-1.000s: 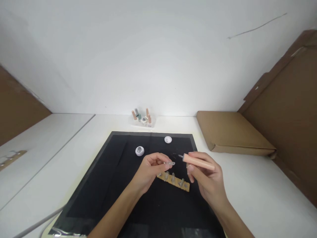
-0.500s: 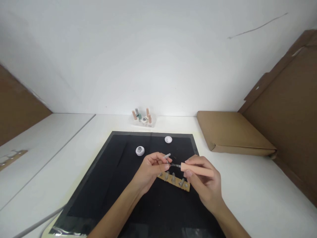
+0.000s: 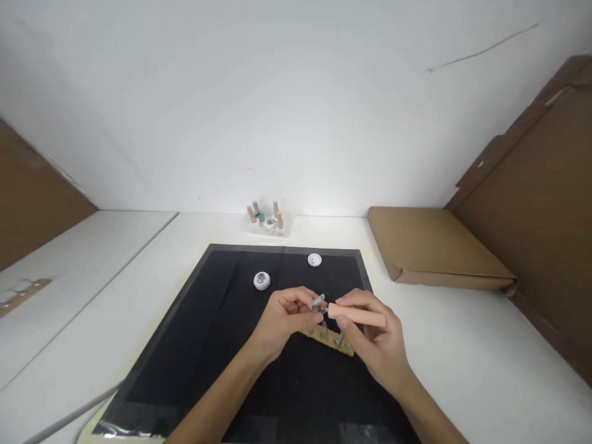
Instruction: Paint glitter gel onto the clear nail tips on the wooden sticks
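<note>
Between the fingertips of my left hand (image 3: 289,317) is a small pale false nail (image 3: 319,300), tilted up; whatever it is fixed to is hidden by the fingers. My right hand (image 3: 377,336) is closed around the peach handle of a nail polish brush (image 3: 356,314). The brush's dark tip points left and meets or overlaps the nail's lower end. Just below the hands, a yellowish strip (image 3: 330,339) lies on the black mat (image 3: 198,345), with several greyish false nails standing on it. My left hand covers the strip's left end.
A white jar (image 3: 261,282) with silvery contents and a white lid (image 3: 314,260) lie on the mat. Behind them, a clear tray (image 3: 255,232) holds several polish bottles. A flat cardboard box (image 3: 439,243) sits at the right, and another strip (image 3: 23,296) at far left.
My right hand has moved left with the brush, bringing its tip up to the nail. The nail has shifted slightly right and down in my left fingers.
</note>
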Demonstrator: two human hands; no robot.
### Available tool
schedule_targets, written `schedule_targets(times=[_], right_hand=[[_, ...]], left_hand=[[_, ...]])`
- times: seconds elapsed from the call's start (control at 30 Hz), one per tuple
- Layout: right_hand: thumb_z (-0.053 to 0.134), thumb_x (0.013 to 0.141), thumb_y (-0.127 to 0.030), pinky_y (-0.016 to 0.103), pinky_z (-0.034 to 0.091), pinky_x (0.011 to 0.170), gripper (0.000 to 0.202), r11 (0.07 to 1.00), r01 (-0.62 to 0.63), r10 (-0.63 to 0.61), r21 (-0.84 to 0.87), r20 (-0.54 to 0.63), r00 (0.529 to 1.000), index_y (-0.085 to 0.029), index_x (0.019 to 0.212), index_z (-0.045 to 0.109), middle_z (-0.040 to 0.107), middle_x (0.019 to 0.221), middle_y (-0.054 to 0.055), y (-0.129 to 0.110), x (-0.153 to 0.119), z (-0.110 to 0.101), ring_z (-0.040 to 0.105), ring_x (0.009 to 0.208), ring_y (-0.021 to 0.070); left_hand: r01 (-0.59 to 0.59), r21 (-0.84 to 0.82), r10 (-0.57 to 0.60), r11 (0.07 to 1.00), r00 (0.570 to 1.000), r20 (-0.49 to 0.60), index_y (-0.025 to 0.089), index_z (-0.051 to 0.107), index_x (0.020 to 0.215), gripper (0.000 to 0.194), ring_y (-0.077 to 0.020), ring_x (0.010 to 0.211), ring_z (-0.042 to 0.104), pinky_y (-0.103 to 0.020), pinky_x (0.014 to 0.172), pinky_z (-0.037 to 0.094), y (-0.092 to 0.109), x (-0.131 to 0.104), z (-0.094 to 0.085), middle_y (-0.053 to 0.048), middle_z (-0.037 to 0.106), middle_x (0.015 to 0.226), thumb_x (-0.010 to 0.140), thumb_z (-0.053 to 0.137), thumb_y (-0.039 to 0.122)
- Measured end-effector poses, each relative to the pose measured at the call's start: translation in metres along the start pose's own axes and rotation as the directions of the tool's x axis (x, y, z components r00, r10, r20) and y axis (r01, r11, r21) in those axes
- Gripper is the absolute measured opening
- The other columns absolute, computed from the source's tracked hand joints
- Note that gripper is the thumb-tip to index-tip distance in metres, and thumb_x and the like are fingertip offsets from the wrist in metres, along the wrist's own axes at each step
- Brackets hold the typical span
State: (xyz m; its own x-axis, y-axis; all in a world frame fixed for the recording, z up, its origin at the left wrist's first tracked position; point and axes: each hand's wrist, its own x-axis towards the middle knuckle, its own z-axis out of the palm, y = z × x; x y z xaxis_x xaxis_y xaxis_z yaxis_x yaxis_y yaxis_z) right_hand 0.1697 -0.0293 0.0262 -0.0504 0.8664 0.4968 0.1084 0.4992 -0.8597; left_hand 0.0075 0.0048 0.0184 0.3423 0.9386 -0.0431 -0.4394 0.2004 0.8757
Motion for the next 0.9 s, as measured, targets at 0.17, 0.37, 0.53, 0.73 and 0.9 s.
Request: schedule_targets(times=[0.17,0.37,0.53,0.73,0.9], right_hand=[[0.061,0.082,-0.014,0.021,0.046,0.049,0.010,0.999,0.003,-0.006,-0.045,-0.068,0.998,-0.022,0.088,0.065,0.063,0.071,-0.001,0.0006,0.0010,0.0000,0.055,0.054,0.0109],[0.059,0.081,-0.011,0.022,0.048,0.057,0.016,0.996,0.081,-0.084,-0.029,-0.114,0.990,-0.023,0.089,0.064,0.063,0.076,-0.001,-0.0022,0.0024,-0.0021,0.060,0.067,0.0126],[0.060,0.080,-0.011,0.021,0.045,0.051,0.017,0.996,0.082,-0.083,0.021,0.045,0.996,-0.024,0.091,0.062,0.062,0.073,-0.002,-0.0033,0.0025,-0.0025,0.055,0.058,0.0108],[0.060,0.082,-0.011,0.020,0.043,0.049,0.014,0.998,0.049,-0.050,-0.051,-0.017,0.999,-0.023,0.089,0.062,0.062,0.073,-0.002,0.0000,0.0019,-0.0017,0.054,0.055,0.0098],[0.058,0.081,-0.010,0.022,0.047,0.057,0.015,0.992,0.118,-0.121,-0.039,-0.076,0.990,-0.023,0.090,0.062,0.061,0.074,-0.001,-0.0008,0.0020,-0.0031,0.057,0.064,0.0123]], left_hand=[[-0.012,-0.011,0.012,1.000,1.000,0.023,0.014,0.071,0.057,0.014,-0.0087,0.059,0.060,-0.018,0.054,0.048,-0.0021,-0.0017,-0.0021,0.000,0.067,0.066,0.055,0.084,0.010],[0.005,-0.013,-0.005,1.000,1.000,0.006,0.013,0.069,0.056,0.015,-0.0099,0.059,0.062,-0.019,0.052,0.050,-0.0032,-0.0015,-0.0044,-0.001,0.069,0.068,0.054,0.084,0.008],[0.012,-0.026,-0.012,1.000,1.000,0.020,0.013,0.068,0.055,0.018,-0.0105,0.058,0.062,-0.020,0.053,0.052,-0.0019,-0.0002,-0.0013,0.000,0.070,0.066,0.052,0.084,0.006],[0.016,-0.024,-0.015,1.000,1.000,0.013,0.012,0.066,0.054,0.020,-0.0090,0.056,0.062,-0.018,0.051,0.052,-0.0022,-0.0019,-0.0012,0.000,0.070,0.065,0.052,0.085,0.006],[0.023,-0.031,-0.023,0.999,1.000,0.001,0.012,0.066,0.054,0.020,-0.0094,0.057,0.063,-0.018,0.051,0.052,-0.0037,-0.0016,-0.0047,-0.001,0.071,0.067,0.051,0.085,0.006]])
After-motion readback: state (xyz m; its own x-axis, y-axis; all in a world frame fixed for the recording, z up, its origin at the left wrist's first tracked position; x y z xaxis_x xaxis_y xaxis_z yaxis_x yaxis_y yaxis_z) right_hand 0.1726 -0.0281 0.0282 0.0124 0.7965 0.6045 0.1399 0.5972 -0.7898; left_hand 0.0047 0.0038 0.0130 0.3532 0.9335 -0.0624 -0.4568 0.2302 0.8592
